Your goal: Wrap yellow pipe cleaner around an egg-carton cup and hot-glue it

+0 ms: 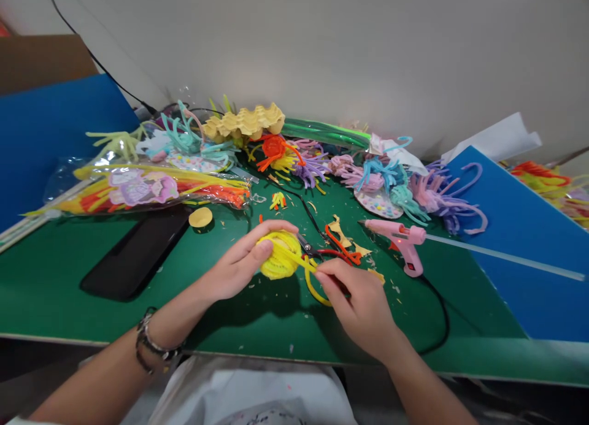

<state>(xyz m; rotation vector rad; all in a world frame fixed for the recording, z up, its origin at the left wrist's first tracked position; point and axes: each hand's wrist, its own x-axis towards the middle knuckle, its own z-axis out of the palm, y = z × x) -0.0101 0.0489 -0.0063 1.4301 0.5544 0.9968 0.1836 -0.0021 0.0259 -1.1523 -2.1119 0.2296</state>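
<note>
My left hand (243, 262) holds a round coil of yellow pipe cleaner (278, 256) above the green table, thumb in front and fingers behind it. A loose yellow strand runs from the coil to my right hand (361, 299), which pinches it between thumb and fingertips. The strand's tail (315, 290) curves down below the pinch. Partly hidden behind the coil lie scissors (331, 253) with red handles. Right of them, a bent orange pipe cleaner (338, 241) lies among torn yellowish scraps (339, 227).
A pink glue gun (400, 235) with a long glue stick lies to the right, its cord curling near the front edge. On the left are a black phone (138, 253) and bagged pipe cleaners (193, 189). An egg carton piece (248, 121) and pipe-cleaner figures (381, 173) line the back.
</note>
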